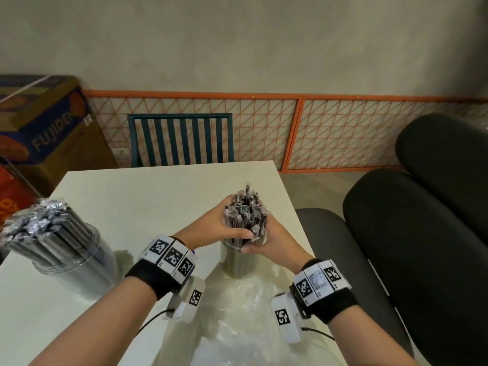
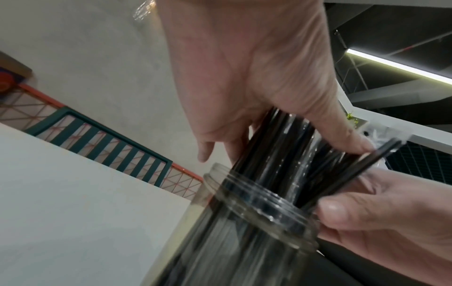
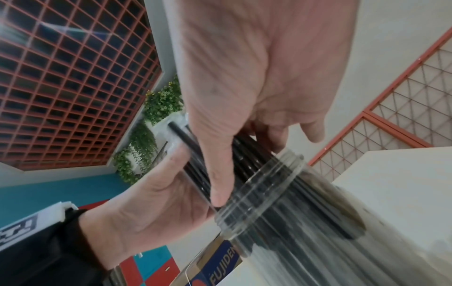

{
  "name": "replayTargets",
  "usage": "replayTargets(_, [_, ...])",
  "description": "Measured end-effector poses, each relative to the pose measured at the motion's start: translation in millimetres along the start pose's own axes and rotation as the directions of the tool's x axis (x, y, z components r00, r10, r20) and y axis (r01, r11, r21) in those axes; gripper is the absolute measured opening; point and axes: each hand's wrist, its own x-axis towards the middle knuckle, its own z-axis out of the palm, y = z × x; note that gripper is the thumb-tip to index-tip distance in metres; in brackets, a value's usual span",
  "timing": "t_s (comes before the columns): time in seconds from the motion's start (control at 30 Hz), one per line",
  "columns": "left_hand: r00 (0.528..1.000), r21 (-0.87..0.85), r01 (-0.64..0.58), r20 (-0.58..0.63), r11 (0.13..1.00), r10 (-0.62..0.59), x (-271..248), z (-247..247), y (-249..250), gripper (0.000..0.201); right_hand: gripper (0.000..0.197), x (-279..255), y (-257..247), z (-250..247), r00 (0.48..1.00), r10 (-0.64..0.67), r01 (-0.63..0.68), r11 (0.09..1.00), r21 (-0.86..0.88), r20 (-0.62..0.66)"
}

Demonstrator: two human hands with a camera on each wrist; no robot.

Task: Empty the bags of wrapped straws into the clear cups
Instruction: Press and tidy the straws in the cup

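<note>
Bundle of black wrapped straws (image 1: 245,215) stands upright in a clear cup (image 1: 239,260) on the white bench (image 1: 148,196), right of centre, near the right edge. Straw tops stick well above the cup rim, crinkly clear wrapper ends at the top. Left wrist view: straws (image 2: 276,147) run down through the threaded cup mouth (image 2: 259,205); one straw splays out toward 2 o'clock. Right wrist view shows the same cup (image 3: 288,212), blurred, dark straws (image 3: 244,154) inside.

Left hand (image 1: 224,223) wraps the bundle from 9 o'clock, thumb across the front, fingers (image 2: 352,143) curled round the straws above the rim. Right hand (image 1: 272,239) grips from 3 o'clock, thumb (image 2: 342,209) at the rim, fingers (image 3: 220,174) curled round the straws just above the cup mouth. Both hands touch the bundle; whether the right palm also touches the cup, cannot tell.

Second clear cup (image 1: 74,262) at 9 o'clock of the first, well apart, near the bench's left edge, packed with pale wrapped straws (image 1: 39,228) leaning toward 10 o'clock. Crumpled clear plastic bag (image 1: 237,320) lies flat on the bench at 6 o'clock of the held cup, between the forearms.

Both wrists carry black bands with white marker blocks. Green slatted chair (image 1: 181,138) at 12 o'clock beyond the bench, orange lattice panel (image 1: 343,133) on the wall behind, cardboard box (image 1: 50,128) at 10 o'clock, dark padded chairs (image 1: 422,233) at 3 o'clock.
</note>
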Motion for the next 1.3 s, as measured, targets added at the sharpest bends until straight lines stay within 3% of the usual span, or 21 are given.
replayTargets(0.13, [0.998,0.028,0.001,-0.067,1.000,0.001,-0.3,2.8,2.6,0.064,0.079,4.2,1.2,5.0,0.997,0.015,-0.016,1.000,-0.013,-0.077])
replayTargets(0.3, [0.994,0.031,-0.036,-0.105,0.999,0.039,-7.5,-3.7,-2.0,0.114,0.091,4.9,1.7,2.8,0.995,0.000,-0.002,1.000,-0.019,-0.101])
replayTargets(0.43, [0.993,-0.026,-0.057,-0.107,0.998,0.054,-15.5,1.0,-7.0,0.121,0.093,1.5,3.1,-8.4,0.998,-0.035,0.035,0.999,0.010,-0.043])
replayTargets(0.57, [0.995,-0.040,-0.093,-0.044,0.995,0.091,-14.7,11.4,-0.8,0.102,0.113,6.7,4.0,-4.0,0.999,-0.004,0.007,0.997,-0.075,0.041])
replayTargets(0.67, [0.999,-0.064,-0.052,-0.019,0.997,0.051,0.5,13.0,-6.4,0.122,0.113,13.8,4.7,5.7,1.000,-0.011,0.011,0.997,-0.076,-0.002])
replayTargets(0.73, [0.997,0.009,0.007,-0.082,1.000,-0.006,8.7,10.4,-5.1,0.111,0.094,18.3,0.1,7.7,0.996,0.014,-0.015,1.000,-0.017,-0.089])
replayTargets(0.83, [0.980,0.146,0.012,-0.200,0.989,0.017,14.3,1.4,3.6,0.063,0.056,24.4,-5.7,0.2,0.982,0.000,-0.012,0.998,-0.060,-0.187])
replayTargets(0.9, [0.985,0.164,-0.007,-0.170,0.986,0.035,12.8,-7.1,14.2,0.040,0.052,27.2,-14.6,-11.7,0.982,-0.011,-0.004,0.997,-0.083,-0.187])
replayTargets(1.0, [0.999,0.197,0.001,-0.042,0.980,0.007,9.6,-23.7,24.8,0.029,0.070,31.9,-24.6,-30.0,1.000,-0.011,0.008,0.989,-0.147,-0.024])
replayTargets(1.13, [0.986,0.202,0.089,0.118,0.975,-0.114,4.7,-30.4,23.6,0.052,0.099,30.3,-16.6,-31.1,0.978,0.012,0.040,0.970,-0.240,0.208])
replayTargets(1.3, [0.993,0.015,0.119,0.005,0.993,-0.119,-8.4,-11.2,6.2,0.105,0.096,22.7,-2.4,-25.5,0.972,-0.028,0.059,0.990,-0.129,0.233])
